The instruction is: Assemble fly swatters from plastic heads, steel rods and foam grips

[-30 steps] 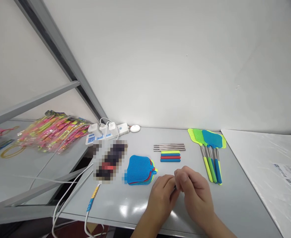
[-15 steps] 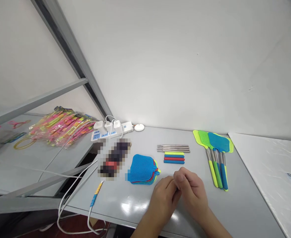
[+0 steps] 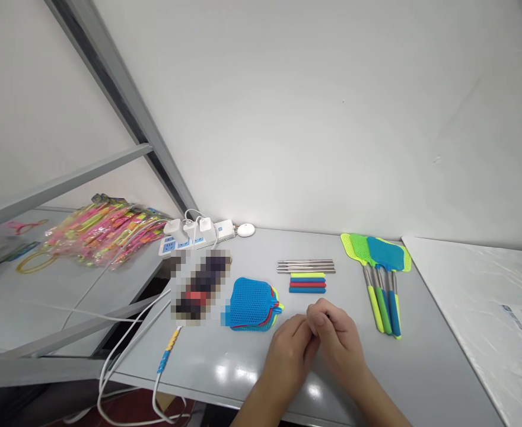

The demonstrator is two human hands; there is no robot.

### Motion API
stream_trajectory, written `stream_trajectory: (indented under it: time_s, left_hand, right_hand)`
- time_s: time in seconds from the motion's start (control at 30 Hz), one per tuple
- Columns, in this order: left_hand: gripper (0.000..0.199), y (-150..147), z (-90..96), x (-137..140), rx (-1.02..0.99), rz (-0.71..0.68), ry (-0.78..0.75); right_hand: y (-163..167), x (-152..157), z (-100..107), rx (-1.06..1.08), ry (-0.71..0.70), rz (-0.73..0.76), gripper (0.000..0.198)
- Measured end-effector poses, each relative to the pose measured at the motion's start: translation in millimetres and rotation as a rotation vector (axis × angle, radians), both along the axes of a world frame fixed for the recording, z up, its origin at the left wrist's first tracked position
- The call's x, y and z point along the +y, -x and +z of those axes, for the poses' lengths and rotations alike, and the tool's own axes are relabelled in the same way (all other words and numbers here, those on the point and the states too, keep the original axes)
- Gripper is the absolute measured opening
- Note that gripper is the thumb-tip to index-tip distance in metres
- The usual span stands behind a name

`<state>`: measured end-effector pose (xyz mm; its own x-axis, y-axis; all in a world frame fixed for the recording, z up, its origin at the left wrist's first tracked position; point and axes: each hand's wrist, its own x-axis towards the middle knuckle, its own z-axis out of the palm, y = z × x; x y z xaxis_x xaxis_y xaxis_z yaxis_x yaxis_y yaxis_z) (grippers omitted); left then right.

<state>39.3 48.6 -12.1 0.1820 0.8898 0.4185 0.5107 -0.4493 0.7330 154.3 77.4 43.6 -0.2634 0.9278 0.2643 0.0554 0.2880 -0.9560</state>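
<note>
My left hand (image 3: 289,348) and my right hand (image 3: 336,337) are closed and pressed together above the front of the grey table. Their curled fingers hide whatever is inside, if anything; a small dark spot shows at the right hand's fingers. Left of them lies a stack of fly swatter heads (image 3: 250,302), a blue one on top, with red and yellow edges below. Beyond the hands, several metal rods (image 3: 305,266) lie side by side. Just in front of the rods is a row of yellow, blue and red handle sleeves (image 3: 308,284). Several assembled fly swatters (image 3: 383,284) lie fanned to the right.
A power strip with chargers (image 3: 190,237) and a round white device (image 3: 245,230) stand by the wall. White cables (image 3: 105,379) hang at the left edge. Bagged colourful goods (image 3: 110,231) lie beyond the metal frame (image 3: 65,193). A white board (image 3: 474,290) is at right.
The whole view has shifted slightly, so table items appear a little further left. Both hands stay pressed together, with the right-hand fingers slightly shifted and a dark spot now showing there.
</note>
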Motion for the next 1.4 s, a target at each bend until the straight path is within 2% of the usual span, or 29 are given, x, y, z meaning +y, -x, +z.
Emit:
stream_trajectory:
  time_s: [0.2,0.37,0.6,0.73,0.8,0.87,0.97,1.07,1.2,1.4]
  left_hand:
    - [0.020,2,-3.3,0,-0.005,0.010,0.025]
    - [0.020,0,0.3,0,0.020,-0.003,0.031]
    - [0.016,-2,3.9,-1,0.136,0.060,-0.147]
    - [0.009,11,11.2,-3,0.252,0.015,-0.203]
    - [0.013,27,15.0,-4,0.286,0.090,-0.204]
    - [0.023,47,16.4,-6,0.314,0.258,-0.206]
    - [0.051,79,13.0,-10,0.412,0.463,-0.141]
    - [0.064,99,5.5,-17,0.510,0.516,-0.048]
    - [0.047,105,-1.5,-25,0.545,0.499,-0.037]
    - [0.026,100,2.1,-29,0.549,0.439,-0.122]
  right_hand:
    - [2,0,-4,0.023,-0.035,0.045,0.029]
    - [0,-4,-20,0.018,-0.050,-0.029,0.023]
    - [-13,-12,-42,-0.103,-0.144,-0.058,0.016]
    - [-24,-21,-52,-0.093,-0.239,-0.108,0.021]
    - [-28,-26,-54,-0.108,-0.232,-0.163,0.021]
    - [-29,-31,-54,-0.133,-0.186,-0.242,0.020]
    - [-26,-36,-51,-0.201,-0.132,-0.297,0.021]
    - [-20,-36,-48,-0.300,-0.129,-0.285,0.026]
    - [-18,-29,-48,-0.411,-0.094,-0.221,0.027]
    - [-22,-24,-55,-0.532,-0.029,-0.165,0.030]
